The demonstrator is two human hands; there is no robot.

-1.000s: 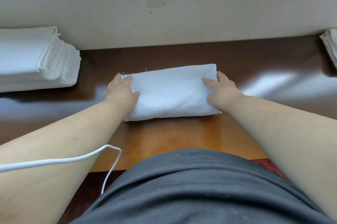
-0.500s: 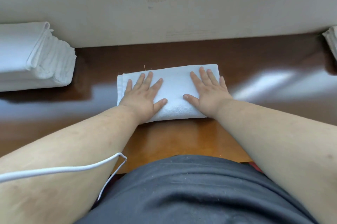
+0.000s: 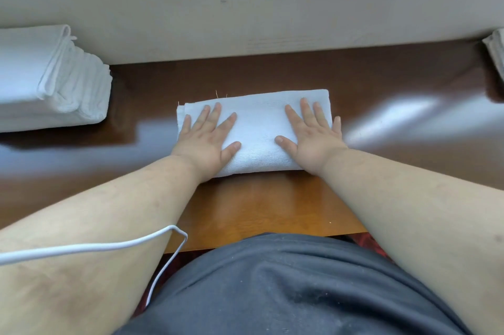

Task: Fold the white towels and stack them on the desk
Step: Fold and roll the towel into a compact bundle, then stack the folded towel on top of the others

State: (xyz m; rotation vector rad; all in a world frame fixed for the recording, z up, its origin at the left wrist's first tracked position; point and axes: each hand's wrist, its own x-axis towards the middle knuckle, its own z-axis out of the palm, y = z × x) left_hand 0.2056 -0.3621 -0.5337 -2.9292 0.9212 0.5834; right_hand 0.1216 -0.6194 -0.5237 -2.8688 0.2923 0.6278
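A folded white towel [image 3: 257, 130] lies on the brown wooden desk [image 3: 259, 206], straight in front of me. My left hand [image 3: 207, 138] presses flat on its left half, fingers spread and straight. My right hand [image 3: 311, 138] lies flat on its right half in the same way, the little finger at the towel's right edge. A stack of folded white towels [image 3: 49, 81] sits on the desk at the far left, against the wall.
A beige wall [image 3: 245, 7] closes the desk's far side. More white cloth [image 3: 496, 51] shows at the right edge. A white cable [image 3: 95, 246] crosses my left forearm and hangs past the desk's near edge. My dark shirt fills the bottom.
Both hands went from gripping the towel's two ends to lying flat on top of it. Since half a second ago they have slid slightly apart, towards the ends.
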